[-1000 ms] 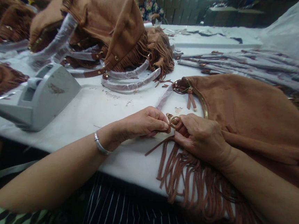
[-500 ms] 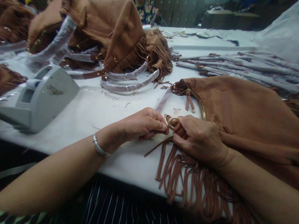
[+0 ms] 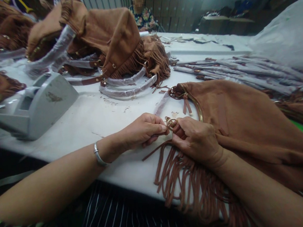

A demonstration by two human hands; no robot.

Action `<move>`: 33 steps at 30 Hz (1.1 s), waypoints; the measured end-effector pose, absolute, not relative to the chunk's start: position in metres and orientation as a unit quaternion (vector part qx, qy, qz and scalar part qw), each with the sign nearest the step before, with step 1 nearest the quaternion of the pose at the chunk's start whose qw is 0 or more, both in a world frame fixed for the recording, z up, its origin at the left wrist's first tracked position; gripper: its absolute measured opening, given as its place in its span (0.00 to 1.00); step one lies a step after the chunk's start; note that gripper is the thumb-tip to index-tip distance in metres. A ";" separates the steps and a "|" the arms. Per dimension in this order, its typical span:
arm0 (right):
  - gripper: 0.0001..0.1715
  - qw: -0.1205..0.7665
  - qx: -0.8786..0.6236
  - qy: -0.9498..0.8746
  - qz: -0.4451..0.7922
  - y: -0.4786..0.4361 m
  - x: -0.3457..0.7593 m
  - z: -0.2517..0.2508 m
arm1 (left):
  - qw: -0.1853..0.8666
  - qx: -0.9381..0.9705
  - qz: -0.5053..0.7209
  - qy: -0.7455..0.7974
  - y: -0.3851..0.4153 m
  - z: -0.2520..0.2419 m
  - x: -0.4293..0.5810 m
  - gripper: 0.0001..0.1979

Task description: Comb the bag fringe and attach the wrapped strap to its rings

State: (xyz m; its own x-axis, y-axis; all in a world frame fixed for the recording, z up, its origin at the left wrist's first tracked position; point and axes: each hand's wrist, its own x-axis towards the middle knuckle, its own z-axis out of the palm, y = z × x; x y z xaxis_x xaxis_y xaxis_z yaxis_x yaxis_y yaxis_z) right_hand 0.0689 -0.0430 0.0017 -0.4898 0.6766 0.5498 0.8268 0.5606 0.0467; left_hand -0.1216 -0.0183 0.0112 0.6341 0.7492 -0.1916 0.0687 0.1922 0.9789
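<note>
A brown suede fringed handbag [image 3: 235, 102] lies on its side on the white table, its gold zip edge towards the middle. My right hand [image 3: 197, 137] is closed on the bag's corner, gripping the brown leather tab that bears a gold ring [image 3: 172, 124]. Just left of the ring, my left hand [image 3: 145, 130] pinches what looks like a brown leather strap end, mostly hidden by the fingers. A plastic-wrapped handle [image 3: 162, 103] runs down behind my left hand. Brown fringe [image 3: 189, 181] hangs below my right hand over the table edge.
A grey tape dispenser [image 3: 52, 104] stands at the left. Behind it are piled brown fringed bags [image 3: 113, 35] with wrapped handles. Several wrapped straps [image 3: 230, 71] lie at the back right beside a large translucent plastic bag [image 3: 285, 34]. A person [image 3: 143, 15] is at the far side.
The view has shifted slightly, so the scene sits a little further left. Both hands keep nearly the same hold at the gold ring.
</note>
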 end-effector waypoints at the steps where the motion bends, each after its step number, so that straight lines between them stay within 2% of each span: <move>1: 0.15 0.245 -0.442 -0.850 -0.151 -0.043 0.069 0.002 | 0.689 0.588 0.244 0.347 -0.018 0.011 -0.122 0.07; 8: 0.13 0.227 -0.456 -0.841 -0.180 -0.044 0.067 -0.001 | 0.679 0.616 0.207 0.342 -0.015 0.016 -0.124 0.07; 16: 0.14 0.244 -0.437 -0.856 -0.130 -0.046 0.068 0.002 | 0.681 0.611 0.182 0.361 -0.012 0.021 -0.126 0.06; 24: 0.14 0.231 -0.429 -0.861 -0.147 -0.048 0.066 0.004 | 0.686 0.625 0.151 0.339 -0.009 0.023 -0.131 0.05; 33: 0.14 0.224 -0.459 -0.858 -0.061 -0.048 0.068 0.006 | 0.667 0.643 0.144 0.347 -0.005 0.019 -0.136 0.08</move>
